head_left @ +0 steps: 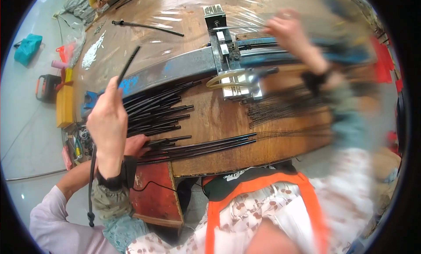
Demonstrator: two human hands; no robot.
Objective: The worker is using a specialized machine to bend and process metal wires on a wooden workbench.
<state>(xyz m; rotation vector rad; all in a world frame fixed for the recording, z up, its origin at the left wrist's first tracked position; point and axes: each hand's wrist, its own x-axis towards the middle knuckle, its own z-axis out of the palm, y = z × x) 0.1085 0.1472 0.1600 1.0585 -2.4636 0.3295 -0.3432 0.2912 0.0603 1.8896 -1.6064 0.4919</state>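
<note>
My left hand (107, 120) is closed around a slim black tube (130, 61), whose upper end points up and right. Below that wrist hangs a black length with a knobbed end (91, 216), apparently the same piece. Past the bench fixture, my right hand (287, 32) is blurred, its fingers curled at the end of a thin metal rod (245, 27). This rod runs left to the top block of a metal clamping fixture (223, 52). Yellowish hoses (226, 81) loop over the fixture's near end. Many black tubes (162, 103) lie beside my left hand.
Long thin springs (280, 109) lie on the wooden bench (215, 122) at right. A co-worker's hand (136, 145) touches the tubes at left. A blue-grey metal beam (175, 67) crosses the bench. Another black rod (149, 27) and white pieces (93, 51) lie farther back.
</note>
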